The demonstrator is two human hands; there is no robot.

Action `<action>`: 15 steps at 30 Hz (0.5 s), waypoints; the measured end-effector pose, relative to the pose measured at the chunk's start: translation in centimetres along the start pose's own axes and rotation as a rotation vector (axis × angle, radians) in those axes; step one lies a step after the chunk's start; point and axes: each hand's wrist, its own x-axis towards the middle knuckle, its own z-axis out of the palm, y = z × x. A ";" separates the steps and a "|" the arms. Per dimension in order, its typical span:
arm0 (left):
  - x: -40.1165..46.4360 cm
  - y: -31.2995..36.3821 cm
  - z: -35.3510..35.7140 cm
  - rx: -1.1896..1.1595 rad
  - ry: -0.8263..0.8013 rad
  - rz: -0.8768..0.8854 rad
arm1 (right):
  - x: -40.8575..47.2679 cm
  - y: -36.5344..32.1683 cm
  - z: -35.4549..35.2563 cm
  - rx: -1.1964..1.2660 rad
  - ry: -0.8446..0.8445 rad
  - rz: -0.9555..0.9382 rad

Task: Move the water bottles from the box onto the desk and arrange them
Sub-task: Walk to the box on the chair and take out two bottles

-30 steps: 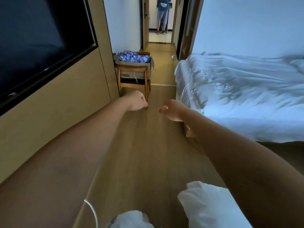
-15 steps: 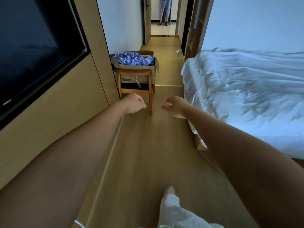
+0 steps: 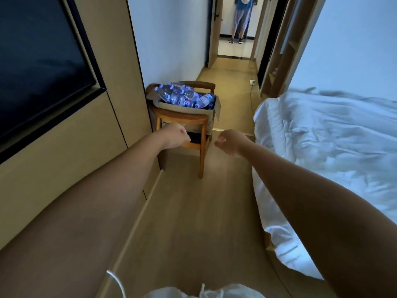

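Note:
A cardboard box [image 3: 189, 111] sits on a wooden chair [image 3: 182, 119] ahead, against the left wall. Several clear water bottles [image 3: 182, 96] with blue caps lie piled in it. Both my arms stretch forward at chest height. My left hand [image 3: 175, 136] hovers in front of the chair's seat with fingers curled, holding nothing. My right hand [image 3: 228, 141] hangs a little to the right, fingers curled too and empty. Both hands are short of the box. No desk is in view.
A bed [image 3: 326, 160] with rumpled white sheets fills the right side. A wood-panelled wall with a dark TV screen [image 3: 38, 67] runs along the left. A person [image 3: 241, 16] stands in the doorway at the corridor's end. Wooden floor [image 3: 204, 211] lies between wall and bed.
I have walked forward along the passage; the chair and box are now much nearer and larger. Both hands stay extended, curled and empty.

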 end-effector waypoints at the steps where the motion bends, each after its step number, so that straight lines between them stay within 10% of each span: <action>1: 1.7 0.1 -0.1 -0.001 -0.006 -0.009 | 1.8 0.3 -0.2 0.013 -0.003 0.007; 15: 26.0 -1.6 -3.8 -0.032 -0.080 -0.076 | 25.3 3.0 -1.2 -0.036 -0.068 -0.002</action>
